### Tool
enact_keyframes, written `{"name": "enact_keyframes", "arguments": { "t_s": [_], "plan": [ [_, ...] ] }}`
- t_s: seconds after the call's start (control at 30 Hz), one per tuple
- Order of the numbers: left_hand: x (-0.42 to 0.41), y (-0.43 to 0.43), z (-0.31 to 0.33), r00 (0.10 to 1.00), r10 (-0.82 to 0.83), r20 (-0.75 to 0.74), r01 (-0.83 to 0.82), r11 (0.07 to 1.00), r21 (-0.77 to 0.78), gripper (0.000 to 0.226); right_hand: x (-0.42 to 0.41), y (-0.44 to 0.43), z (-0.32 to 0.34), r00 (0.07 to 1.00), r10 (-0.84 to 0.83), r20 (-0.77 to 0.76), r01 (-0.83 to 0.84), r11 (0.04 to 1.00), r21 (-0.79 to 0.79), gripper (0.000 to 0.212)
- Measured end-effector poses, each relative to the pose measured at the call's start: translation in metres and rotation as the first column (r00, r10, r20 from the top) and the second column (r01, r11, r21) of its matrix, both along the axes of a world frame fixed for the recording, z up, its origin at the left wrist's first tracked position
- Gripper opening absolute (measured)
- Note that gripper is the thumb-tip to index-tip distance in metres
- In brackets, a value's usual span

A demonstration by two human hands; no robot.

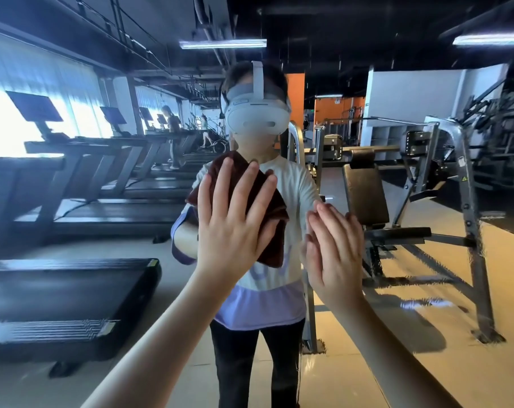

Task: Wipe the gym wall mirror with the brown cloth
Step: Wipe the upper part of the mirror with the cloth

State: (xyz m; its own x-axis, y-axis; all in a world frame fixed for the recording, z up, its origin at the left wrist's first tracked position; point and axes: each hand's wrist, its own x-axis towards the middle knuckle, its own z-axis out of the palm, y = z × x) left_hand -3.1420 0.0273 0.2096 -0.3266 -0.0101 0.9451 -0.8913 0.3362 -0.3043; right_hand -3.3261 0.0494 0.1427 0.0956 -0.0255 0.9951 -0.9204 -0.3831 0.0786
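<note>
My left hand presses the cloth flat on the mirror, fingers straight. My right hand rests flat there, holding nothing. I'd keep even pressure and overlap my strokes.

Dark brown cloth (bunched) against the wall mirror

The mirror stands straight ahead and fills the view; the left hand lies flat on the cloth, pressing it to the glass at the middle; the right hand lies flat against the glass just beside it on the right, apart from the cloth; in the reflection, the person stands behind both hands, a row of treadmills runs along the left, and a weight bench stands on the right.
</note>
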Motion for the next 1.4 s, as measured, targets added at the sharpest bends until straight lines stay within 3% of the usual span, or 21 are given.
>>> {"name": "enact_keyframes", "arguments": {
  "t_s": [0.2,0.3,0.43,0.53,0.67,0.77,0.87,1.07,1.27,1.4],
  "plan": [
    [-0.013,0.011,-0.008,0.976,-0.185,0.119,0.174,0.980,0.093,0.057,0.001,0.015,0.010,0.992,0.106,0.069,-0.104,0.994,-0.031,0.041],
    [-0.004,0.009,-0.004,0.952,-0.303,0.050,0.297,0.949,0.105,0.056,0.012,0.020,0.020,0.995,0.094,0.018,-0.093,0.995,-0.030,0.037],
    [0.012,0.004,-0.005,0.989,-0.149,-0.024,0.150,0.988,0.042,0.061,0.027,0.014,0.029,0.982,0.045,-0.182,-0.042,0.999,0.020,0.040],
    [0.028,0.001,-0.005,0.972,-0.226,0.072,0.216,0.969,0.117,0.061,0.030,0.006,0.029,0.977,-0.035,-0.208,0.041,0.999,0.023,0.039],
    [0.044,-0.007,-0.003,0.955,-0.247,0.161,0.232,0.967,0.108,0.055,0.043,0.007,0.031,0.979,-0.047,-0.198,0.045,0.999,-0.016,0.039],
    [0.049,-0.010,-0.002,0.965,-0.262,-0.012,0.262,0.964,0.052,0.052,0.059,0.005,0.036,0.985,-0.085,-0.147,0.081,0.996,-0.033,0.048],
    [0.049,-0.010,-0.002,0.952,-0.243,-0.185,0.249,0.968,0.009,0.052,0.066,0.004,0.042,0.975,-0.174,-0.135,0.163,0.983,-0.088,0.042],
    [0.049,-0.012,-0.004,0.954,-0.233,-0.187,0.236,0.972,-0.004,0.054,0.061,0.014,0.050,0.955,-0.227,-0.190,0.220,0.974,-0.059,0.032],
    [0.045,-0.015,-0.006,0.960,-0.191,-0.204,0.185,0.982,-0.047,0.046,0.042,0.012,0.032,0.971,-0.210,0.110,0.202,0.976,0.084,0.041],
    [0.044,-0.016,-0.006,0.963,-0.168,-0.209,0.160,0.986,-0.053,0.043,0.074,0.007,0.019,0.976,-0.195,-0.101,0.205,0.973,0.110,0.046]
  ]
}}
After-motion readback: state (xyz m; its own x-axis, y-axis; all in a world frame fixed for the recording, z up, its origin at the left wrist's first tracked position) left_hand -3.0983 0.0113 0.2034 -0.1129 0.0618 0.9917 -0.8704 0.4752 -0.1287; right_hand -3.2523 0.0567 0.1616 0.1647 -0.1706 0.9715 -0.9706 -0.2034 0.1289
